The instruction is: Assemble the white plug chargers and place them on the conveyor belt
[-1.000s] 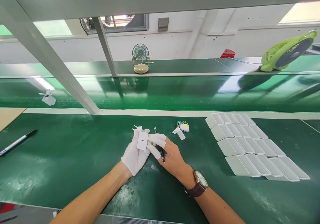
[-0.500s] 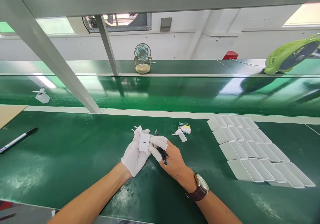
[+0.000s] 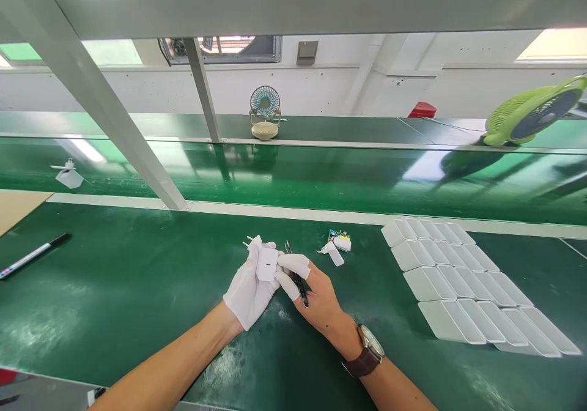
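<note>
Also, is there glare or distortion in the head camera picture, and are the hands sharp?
Head view: strong glare lies in pale streaks on the glossy green belt, and softer sheen on the green table. The wide lens bends the scene, and the green fan near the right edge looks stretched. The gloved left hand, the right hand and the white charger are sharp.

a glossy green conveyor belt (image 3: 293, 175) runs across the room. behind it, a green shelf (image 3: 330, 128) meets a white wall (image 3: 137, 90) with a bright window (image 3: 554, 45). grey metal beams (image 3: 105, 111) slant above the belt.
</note>
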Demonstrator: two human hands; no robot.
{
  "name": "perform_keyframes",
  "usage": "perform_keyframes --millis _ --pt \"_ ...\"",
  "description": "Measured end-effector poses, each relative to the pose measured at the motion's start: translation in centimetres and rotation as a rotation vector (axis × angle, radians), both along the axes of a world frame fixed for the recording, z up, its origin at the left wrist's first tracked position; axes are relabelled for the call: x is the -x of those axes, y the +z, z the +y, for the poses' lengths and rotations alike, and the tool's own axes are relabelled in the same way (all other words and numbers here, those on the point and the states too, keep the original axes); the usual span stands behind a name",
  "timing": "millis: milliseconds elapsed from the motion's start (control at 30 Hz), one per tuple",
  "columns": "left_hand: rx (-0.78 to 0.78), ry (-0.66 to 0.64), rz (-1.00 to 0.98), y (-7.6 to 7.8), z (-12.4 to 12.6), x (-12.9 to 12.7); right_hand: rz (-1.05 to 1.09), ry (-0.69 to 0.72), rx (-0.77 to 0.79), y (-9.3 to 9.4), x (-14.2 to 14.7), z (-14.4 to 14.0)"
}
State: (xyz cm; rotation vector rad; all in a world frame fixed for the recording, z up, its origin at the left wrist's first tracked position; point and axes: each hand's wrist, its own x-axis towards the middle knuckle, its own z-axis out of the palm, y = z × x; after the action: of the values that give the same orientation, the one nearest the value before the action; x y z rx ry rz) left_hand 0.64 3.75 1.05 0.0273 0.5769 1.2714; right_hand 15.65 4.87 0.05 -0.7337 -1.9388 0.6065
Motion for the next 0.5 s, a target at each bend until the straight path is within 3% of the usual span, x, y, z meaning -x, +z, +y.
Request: perform_keyframes --millis 500 --pt "-0.01 -0.036 -0.025 -0.35 -0.13 -0.18 -0.008 -0.01 0.032 -0.03 -0.05 -0.14"
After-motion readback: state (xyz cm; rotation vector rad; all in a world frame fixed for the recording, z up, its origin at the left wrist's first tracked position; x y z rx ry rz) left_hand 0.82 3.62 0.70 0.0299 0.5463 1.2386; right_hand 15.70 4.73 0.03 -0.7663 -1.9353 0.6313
